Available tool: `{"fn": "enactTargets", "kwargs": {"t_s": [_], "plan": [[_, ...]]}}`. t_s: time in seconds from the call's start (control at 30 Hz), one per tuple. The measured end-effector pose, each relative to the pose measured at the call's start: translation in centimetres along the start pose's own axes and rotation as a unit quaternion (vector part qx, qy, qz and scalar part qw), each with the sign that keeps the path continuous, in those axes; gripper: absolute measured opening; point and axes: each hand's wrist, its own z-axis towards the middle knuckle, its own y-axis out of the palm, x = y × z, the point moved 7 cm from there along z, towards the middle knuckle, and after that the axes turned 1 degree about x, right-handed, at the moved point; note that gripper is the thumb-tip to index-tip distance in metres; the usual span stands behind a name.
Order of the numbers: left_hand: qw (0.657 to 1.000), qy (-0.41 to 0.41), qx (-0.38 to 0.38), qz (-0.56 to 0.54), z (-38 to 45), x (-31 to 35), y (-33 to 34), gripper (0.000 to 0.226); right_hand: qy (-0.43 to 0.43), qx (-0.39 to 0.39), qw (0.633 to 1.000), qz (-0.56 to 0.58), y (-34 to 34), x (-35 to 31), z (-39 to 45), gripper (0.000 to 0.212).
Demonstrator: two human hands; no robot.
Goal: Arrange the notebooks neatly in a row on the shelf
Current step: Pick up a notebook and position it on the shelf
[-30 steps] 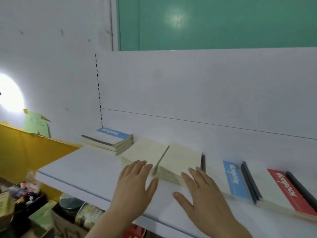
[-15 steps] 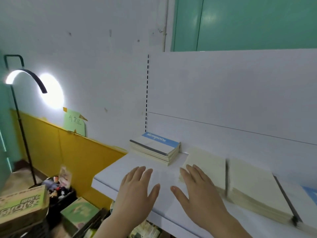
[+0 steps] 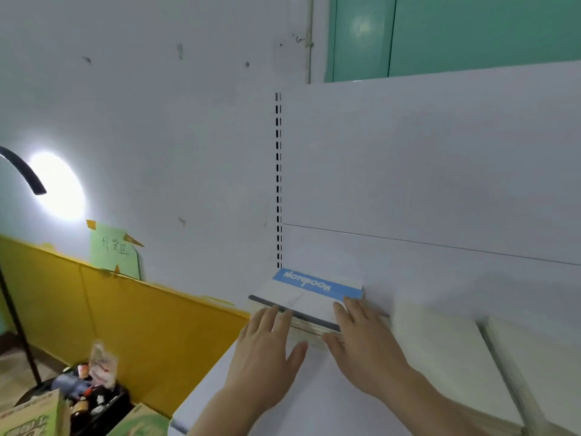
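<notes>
Nearest the camera, both forearms reach forward over the white shelf (image 3: 314,401) toward the stack of notebooks (image 3: 309,305) that lies flat at the shelf's far left corner, skewed against the back panel (image 3: 440,171), its top cover carrying a blue strip. The left hand (image 3: 267,350) lies palm down with fingers straight and together, its tips touching the stack's near-left edge; it grips nothing. The right hand (image 3: 364,344) is likewise flat and extended, thumb spread toward the stack's near corner and fingertips laid on the top cover at its right side, holding nothing either. To do this step well, I judge the two hands should press in from opposite sides together, turning the whole stack until its edges run parallel to the back panel, with light downward pressure so the upper notebooks do not slide off those beneath. Just right of the stack, the pale notebooks (image 3: 440,347) lie face down side by side, the nearest one close to it; the squared stack should end in line with them.
</notes>
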Motion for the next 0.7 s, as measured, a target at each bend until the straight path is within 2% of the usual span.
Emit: {"fn": "enactTargets", "kwargs": {"t_s": [0.2, 0.3, 0.4, 0.5, 0.57, 0.63, 0.7], "plan": [[0.999, 0.045, -0.012, -0.013, 2.7, -1.3, 1.1, 0.067, -0.023, 0.112, 0.989, -0.093, -1.1, -1.2, 0.7, 0.034], [0.996, 0.067, 0.011, -0.051, 3.2, -2.0, 0.7, 0.065, 0.015, 0.11, 0.988, -0.103, -2.0, -1.9, 0.4, 0.038], [0.989, 0.084, 0.013, -0.118, 3.8, -2.6, -0.1, 0.063, 0.073, 0.073, 0.992, -0.067, -2.8, -2.2, 0.3, 0.036], [0.977, 0.09, 0.023, -0.189, 3.7, -3.2, -1.1, 0.063, 0.121, 0.11, 0.984, -0.075, -4.2, -2.6, -0.1, 0.031], [0.961, 0.078, 0.053, -0.262, 2.9, -3.4, -2.4, 0.066, 0.135, 0.208, 0.964, -0.099, -6.0, -3.7, -1.2, 0.03], [0.927, 0.038, 0.057, -0.369, 2.3, -3.5, -3.8, 0.073, 0.106, 0.317, 0.938, -0.096, -7.6, -6.1, -2.9, 0.029], [0.864, -0.01, -0.016, -0.503, 2.1, -2.8, -3.9, 0.077, 0.049, 0.366, 0.925, -0.084, -7.7, -9.0, -3.9, 0.022]]}}
